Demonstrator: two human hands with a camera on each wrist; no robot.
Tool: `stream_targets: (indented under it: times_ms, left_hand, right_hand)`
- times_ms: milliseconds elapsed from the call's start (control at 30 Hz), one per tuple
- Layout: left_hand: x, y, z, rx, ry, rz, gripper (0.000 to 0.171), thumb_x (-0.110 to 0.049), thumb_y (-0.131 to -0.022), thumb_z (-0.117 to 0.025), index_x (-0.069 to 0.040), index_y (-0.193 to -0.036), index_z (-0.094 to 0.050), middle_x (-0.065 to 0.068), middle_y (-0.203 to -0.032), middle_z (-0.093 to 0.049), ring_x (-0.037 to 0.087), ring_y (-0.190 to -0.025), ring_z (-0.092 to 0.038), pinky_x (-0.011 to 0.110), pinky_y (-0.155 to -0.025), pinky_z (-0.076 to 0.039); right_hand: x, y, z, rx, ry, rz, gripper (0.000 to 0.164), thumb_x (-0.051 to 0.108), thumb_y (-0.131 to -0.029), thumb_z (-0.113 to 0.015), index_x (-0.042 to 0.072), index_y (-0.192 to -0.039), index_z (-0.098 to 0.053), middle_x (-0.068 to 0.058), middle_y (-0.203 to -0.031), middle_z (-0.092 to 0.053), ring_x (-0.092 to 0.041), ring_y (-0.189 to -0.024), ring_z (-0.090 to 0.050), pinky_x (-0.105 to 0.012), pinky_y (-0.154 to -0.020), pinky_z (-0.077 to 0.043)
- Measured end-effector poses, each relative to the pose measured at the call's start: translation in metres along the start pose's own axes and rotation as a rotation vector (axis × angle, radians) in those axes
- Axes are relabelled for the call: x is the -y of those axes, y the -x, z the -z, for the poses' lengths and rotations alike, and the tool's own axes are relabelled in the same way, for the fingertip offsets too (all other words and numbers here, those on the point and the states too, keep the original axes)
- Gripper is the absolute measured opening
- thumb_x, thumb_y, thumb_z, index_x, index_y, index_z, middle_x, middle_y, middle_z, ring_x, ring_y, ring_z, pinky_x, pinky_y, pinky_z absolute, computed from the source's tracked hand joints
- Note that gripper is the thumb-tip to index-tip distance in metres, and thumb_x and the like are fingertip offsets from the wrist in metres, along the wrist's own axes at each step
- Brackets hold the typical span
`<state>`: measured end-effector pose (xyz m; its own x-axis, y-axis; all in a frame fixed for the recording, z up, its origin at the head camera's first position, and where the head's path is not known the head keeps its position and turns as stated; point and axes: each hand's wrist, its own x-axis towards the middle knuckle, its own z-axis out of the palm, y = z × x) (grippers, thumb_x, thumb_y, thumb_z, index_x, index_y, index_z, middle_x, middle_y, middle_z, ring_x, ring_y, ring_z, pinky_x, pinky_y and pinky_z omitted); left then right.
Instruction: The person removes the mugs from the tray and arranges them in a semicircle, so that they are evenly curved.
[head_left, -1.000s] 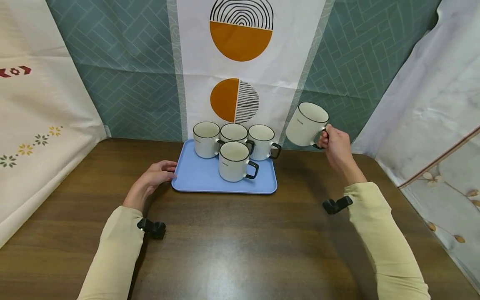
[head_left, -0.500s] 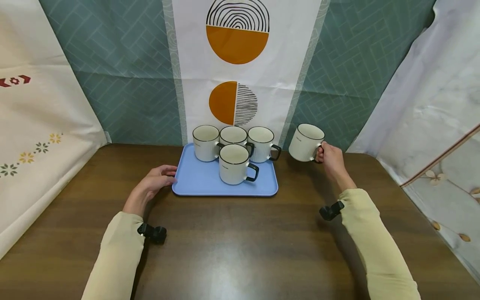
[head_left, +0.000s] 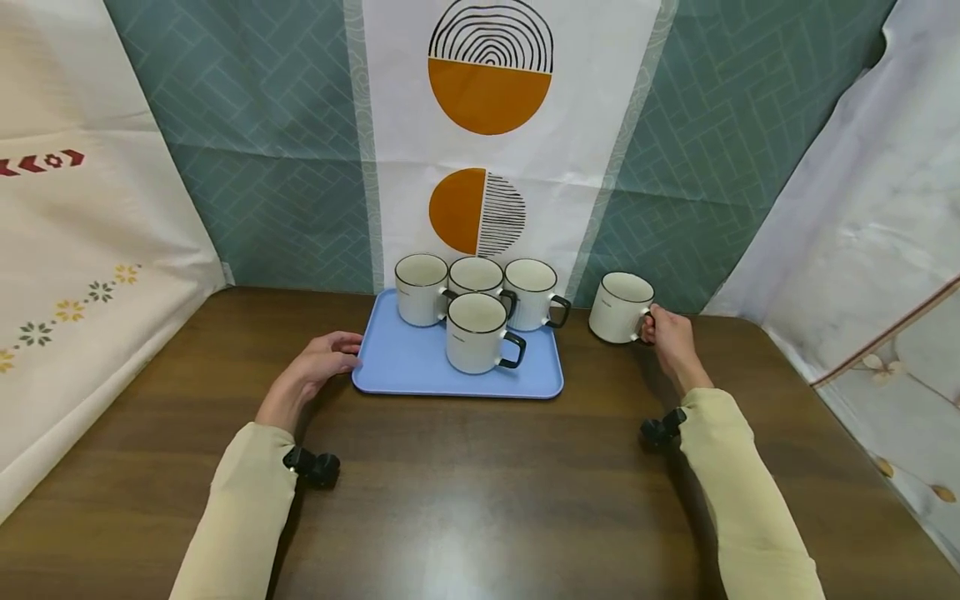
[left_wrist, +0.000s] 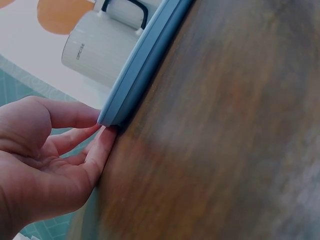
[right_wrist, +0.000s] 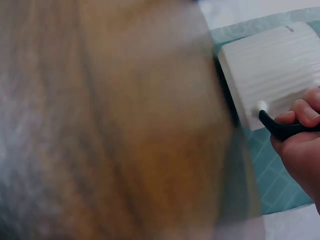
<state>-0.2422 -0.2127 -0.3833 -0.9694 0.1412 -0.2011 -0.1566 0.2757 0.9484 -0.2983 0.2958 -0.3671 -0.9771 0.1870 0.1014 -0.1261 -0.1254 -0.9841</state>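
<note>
Mug (head_left: 621, 307) lowered onto table, right hand (head_left: 666, 336) gripping handle.

Head: high, forward and down over tabletop (head_left: 465, 483). Wrists: very close, low along it; tray (left_wrist: 145, 65) edge shared with left.

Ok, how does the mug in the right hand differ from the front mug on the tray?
The held mug stands on the bare table, right of the blue tray; the front mug stands on the tray. The right hand grips the held mug's handle; no hand touches the front mug, whose handle is free. Both are upright, white with a dark rim and black handle, handles pointing right.
</note>
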Motion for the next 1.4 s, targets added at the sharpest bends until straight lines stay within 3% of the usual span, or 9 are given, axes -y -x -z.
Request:
stream_targets:
  times_ms: [167,267,400,500,667,800,900,1200,1400]
  left_hand:
    - [0.005,0.002,-0.003,0.008,0.004,0.005,0.052,0.004,-0.085,-0.051,0.012,-0.132,-0.030,0.030,-0.128,-0.037,0.032,-0.110,-0.042,0.038,-0.094,-0.038]
    - [0.005,0.001,-0.002,0.000,0.009,-0.006,0.052,0.004,-0.084,-0.051,0.011,-0.132,-0.031,0.029,-0.127,-0.038,0.032,-0.109,-0.043,0.036,-0.093,-0.039]
    - [0.001,-0.001,0.001,-0.006,0.015,-0.006,0.052,0.004,-0.085,-0.051,0.010,-0.132,-0.031,0.029,-0.129,-0.037,0.032,-0.111,-0.042,0.038,-0.094,-0.038]
    - [0.000,-0.001,0.001,-0.004,0.007,-0.003,0.052,0.004,-0.085,-0.051,0.011,-0.133,-0.030,0.030,-0.129,-0.036,0.032,-0.111,-0.041,0.039,-0.094,-0.038]
    - [0.001,-0.002,0.001,-0.005,-0.005,0.002,0.052,0.003,-0.086,-0.052,0.010,-0.133,-0.030,0.029,-0.129,-0.037,0.031,-0.110,-0.042,0.037,-0.093,-0.039]
    - [0.000,-0.001,0.000,0.001,-0.006,0.000,0.053,0.002,-0.086,-0.052,0.010,-0.133,-0.030,0.029,-0.130,-0.037,0.031,-0.111,-0.042,0.036,-0.092,-0.039]
    - [0.000,-0.001,0.000,0.003,-0.004,-0.004,0.053,0.003,-0.086,-0.052,0.010,-0.134,-0.030,0.029,-0.130,-0.037,0.032,-0.111,-0.042,0.035,-0.092,-0.040]
    - [-0.001,-0.001,0.002,-0.005,-0.007,0.029,0.053,0.001,-0.087,-0.052,0.007,-0.134,-0.030,0.027,-0.131,-0.035,0.031,-0.111,-0.040,0.040,-0.097,-0.035]
    - [-0.002,-0.001,0.001,0.008,0.001,0.038,0.054,0.002,-0.087,-0.051,0.007,-0.135,-0.028,0.027,-0.132,-0.033,0.033,-0.114,-0.038,0.042,-0.099,-0.032]
  right_hand:
    - [-0.009,0.001,0.009,0.009,0.036,-0.010,0.038,0.011,-0.097,-0.036,0.004,-0.061,-0.046,0.002,-0.057,-0.042,-0.007,-0.048,-0.038,-0.019,-0.048,-0.034]
    - [-0.007,-0.001,0.013,0.052,0.123,0.016,0.037,0.015,-0.098,-0.036,0.002,-0.065,-0.048,0.002,-0.058,-0.045,-0.008,-0.051,-0.042,-0.020,-0.051,-0.038]
    - [0.002,-0.005,0.012,0.111,0.408,0.056,0.041,0.024,-0.099,-0.033,-0.005,-0.078,-0.053,0.002,-0.065,-0.053,-0.008,-0.059,-0.051,-0.021,-0.060,-0.044]
    - [0.008,-0.004,0.012,0.120,0.675,0.081,0.051,0.031,-0.099,-0.029,-0.010,-0.087,-0.055,-0.009,-0.074,-0.058,-0.016,-0.069,-0.056,-0.030,-0.067,-0.045]
    - [0.021,0.000,0.010,0.013,0.983,0.148,0.058,0.039,-0.098,-0.023,-0.008,-0.098,-0.057,-0.027,-0.100,-0.056,-0.040,-0.094,-0.049,-0.048,-0.076,-0.040]
    - [0.035,0.005,0.003,-0.064,0.962,0.204,0.054,0.038,-0.097,-0.027,-0.008,-0.111,-0.051,-0.029,-0.110,-0.051,-0.043,-0.103,-0.045,-0.052,-0.084,-0.036]
    - [0.047,0.009,-0.006,-0.064,0.916,0.252,0.050,0.036,-0.096,-0.033,-0.007,-0.116,-0.049,-0.025,-0.111,-0.049,-0.038,-0.104,-0.045,-0.050,-0.087,-0.036]
    - [0.063,0.027,-0.042,0.113,0.891,0.355,0.041,0.034,-0.094,-0.044,-0.001,-0.114,-0.053,-0.018,-0.109,-0.054,-0.031,-0.103,-0.048,-0.047,-0.085,-0.039]
    - [0.056,0.037,-0.064,0.265,0.858,0.342,0.038,0.033,-0.094,-0.047,0.000,-0.109,-0.058,-0.015,-0.104,-0.059,-0.027,-0.097,-0.051,-0.043,-0.084,-0.040]
